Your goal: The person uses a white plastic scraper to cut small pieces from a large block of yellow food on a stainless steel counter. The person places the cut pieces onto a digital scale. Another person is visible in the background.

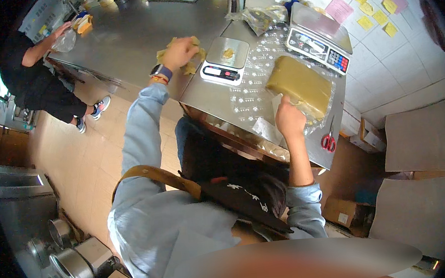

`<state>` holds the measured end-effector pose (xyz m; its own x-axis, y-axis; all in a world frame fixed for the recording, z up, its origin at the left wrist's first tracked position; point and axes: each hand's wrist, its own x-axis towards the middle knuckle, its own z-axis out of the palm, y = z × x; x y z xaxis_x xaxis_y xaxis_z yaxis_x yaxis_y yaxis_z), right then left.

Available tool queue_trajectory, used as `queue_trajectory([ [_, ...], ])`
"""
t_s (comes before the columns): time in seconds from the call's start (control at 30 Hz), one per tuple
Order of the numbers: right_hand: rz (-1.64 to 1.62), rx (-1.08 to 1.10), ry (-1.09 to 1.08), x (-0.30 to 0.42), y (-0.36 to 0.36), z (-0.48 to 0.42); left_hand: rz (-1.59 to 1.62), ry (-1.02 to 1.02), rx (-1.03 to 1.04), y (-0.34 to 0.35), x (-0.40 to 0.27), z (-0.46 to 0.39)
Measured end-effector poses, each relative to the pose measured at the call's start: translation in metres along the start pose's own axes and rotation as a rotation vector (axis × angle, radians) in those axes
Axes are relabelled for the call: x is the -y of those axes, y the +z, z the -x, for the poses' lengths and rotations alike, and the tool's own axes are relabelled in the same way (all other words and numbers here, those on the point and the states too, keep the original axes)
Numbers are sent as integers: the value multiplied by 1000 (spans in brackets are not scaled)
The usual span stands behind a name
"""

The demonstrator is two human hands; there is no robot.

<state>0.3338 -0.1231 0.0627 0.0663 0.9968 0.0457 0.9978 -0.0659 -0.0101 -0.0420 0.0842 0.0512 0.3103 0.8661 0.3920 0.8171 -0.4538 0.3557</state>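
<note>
My left hand (179, 53), with a watch on its wrist, is over flattened yellowish pieces of paste or dough (189, 67) on the steel table; whether it grips one is unclear. Right of it, a small digital scale (221, 74) bears one yellowish lump (228, 53). My right hand (290, 118) is closed around a pale flat piece (277, 103), perhaps a scraper, at the near left edge of a large yellow-brown block (300, 83). The block lies on clear plastic wrap (330, 104). Crumbs of the same colour lie by its near end.
Red-handled scissors (328, 142) lie near the table's right corner. A larger digital scale (317, 51) stands behind the block, beside a crumpled plastic bag (260, 19). White paper (266, 130) lies at the front edge. Another person (40, 74) stands at the far left of the steel counter (130, 33).
</note>
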Motion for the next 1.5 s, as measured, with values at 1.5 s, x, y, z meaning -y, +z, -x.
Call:
queue_trajectory([
  [1.5, -235, -118, 233, -44, -13, 25, 624, 402, 328, 106, -213, 17],
])
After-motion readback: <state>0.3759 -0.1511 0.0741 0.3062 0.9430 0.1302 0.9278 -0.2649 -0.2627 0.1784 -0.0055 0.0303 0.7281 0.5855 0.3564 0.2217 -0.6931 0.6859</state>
